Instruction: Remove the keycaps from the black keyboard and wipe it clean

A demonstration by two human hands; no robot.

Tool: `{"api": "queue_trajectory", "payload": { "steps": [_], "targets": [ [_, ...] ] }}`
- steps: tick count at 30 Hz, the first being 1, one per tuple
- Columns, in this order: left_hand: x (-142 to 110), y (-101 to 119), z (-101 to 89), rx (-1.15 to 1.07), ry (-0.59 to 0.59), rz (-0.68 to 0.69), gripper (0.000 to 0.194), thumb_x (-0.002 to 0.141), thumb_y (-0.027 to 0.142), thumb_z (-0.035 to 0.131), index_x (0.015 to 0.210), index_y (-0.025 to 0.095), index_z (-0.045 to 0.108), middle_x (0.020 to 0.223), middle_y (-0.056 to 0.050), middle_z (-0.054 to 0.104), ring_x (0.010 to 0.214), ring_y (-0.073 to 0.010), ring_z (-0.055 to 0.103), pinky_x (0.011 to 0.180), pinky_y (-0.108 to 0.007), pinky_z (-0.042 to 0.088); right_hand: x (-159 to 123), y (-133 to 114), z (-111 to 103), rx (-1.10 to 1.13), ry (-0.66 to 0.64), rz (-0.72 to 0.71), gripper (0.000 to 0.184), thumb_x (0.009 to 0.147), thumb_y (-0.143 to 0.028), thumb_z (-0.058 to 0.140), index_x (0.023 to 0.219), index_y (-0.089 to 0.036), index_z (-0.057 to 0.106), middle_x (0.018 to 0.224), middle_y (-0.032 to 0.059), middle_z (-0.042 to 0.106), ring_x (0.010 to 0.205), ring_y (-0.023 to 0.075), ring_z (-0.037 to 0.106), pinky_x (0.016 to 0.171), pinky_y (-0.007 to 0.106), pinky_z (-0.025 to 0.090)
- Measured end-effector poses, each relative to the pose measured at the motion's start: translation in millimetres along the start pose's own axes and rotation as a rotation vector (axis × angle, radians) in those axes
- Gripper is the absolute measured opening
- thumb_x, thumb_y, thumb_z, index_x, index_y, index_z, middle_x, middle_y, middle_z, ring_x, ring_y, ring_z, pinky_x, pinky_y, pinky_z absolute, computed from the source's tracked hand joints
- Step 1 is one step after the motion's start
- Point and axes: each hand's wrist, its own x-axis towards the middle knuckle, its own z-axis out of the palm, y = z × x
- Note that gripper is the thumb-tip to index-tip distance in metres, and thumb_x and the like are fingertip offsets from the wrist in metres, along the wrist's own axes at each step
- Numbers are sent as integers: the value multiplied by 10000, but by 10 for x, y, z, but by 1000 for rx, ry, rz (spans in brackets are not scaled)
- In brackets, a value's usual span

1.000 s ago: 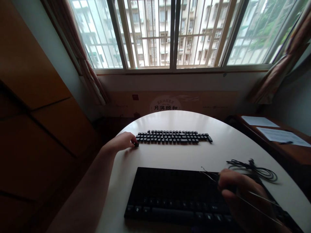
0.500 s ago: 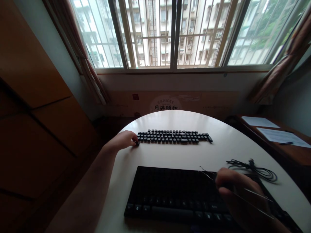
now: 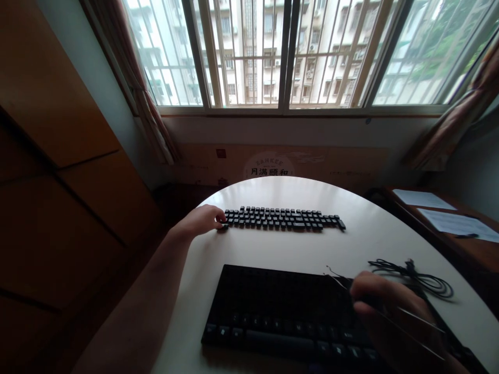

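Observation:
At the far left of the round table, my left hand (image 3: 206, 219) pinches a black keycap (image 3: 222, 227) that sits at the left end of several rows of loose keycaps (image 3: 283, 218). Thumb and finger are closed on it. My right hand (image 3: 390, 306), dark and slightly blurred, is closed round a wire keycap puller (image 3: 338, 278), its thin wires sticking out on both sides. Below that hand lies the black keyboard (image 3: 268, 298). Its upper part shows no keycaps, while keys remain along the front rows; the hand hides part of its right side.
A coiled black cable (image 3: 423, 278) lies on the white table (image 3: 273, 249) behind the keyboard's right end. To the right, a brown side table holds paper sheets (image 3: 456, 223) and a pen (image 3: 467, 236). A wooden cabinet (image 3: 78, 135) stands at the left.
My left hand has moved the keycap slightly up and against the left end of the keycap rows. My right hand keeps hold of the puller over the keyboard. The view shifts slightly.

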Motion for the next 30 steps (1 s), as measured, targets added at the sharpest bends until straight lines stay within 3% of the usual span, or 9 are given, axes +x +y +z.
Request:
{"api": "queue_trajectory", "payload": {
  "steps": [7, 15, 30],
  "targets": [
    [-57, -123, -114, 65, 174, -134, 207, 825, 297, 592, 921, 234, 765, 1034, -40, 744, 905, -207, 653, 688, -245, 439, -14, -5, 37, 9, 37, 24, 67, 961, -287, 539, 900, -259, 546, 620, -25, 599, 466, 135, 580, 406, 220, 430],
    [-42, -39, -30, 7, 10, -20, 218, 747, 270, 671, 937, 262, 778, 969, -9, 751, 807, -176, 647, 622, -222, 417, 6, -22, 49, 24, 68, 40, 86, 962, -303, 546, 888, -267, 570, 607, -16, 613, 461, 154, 597, 379, 227, 437],
    [63, -149, 106, -19, -8, 35, 242, 715, 330, 676, 928, 272, 775, 961, -15, 737, 843, -190, 642, 633, -232, 413, -18, 40, 57, -10, 93, 66, 89, 949, -313, 565, 891, -247, 579, 638, -18, 630, 476, 139, 613, 389, 201, 455]
  ]
}}
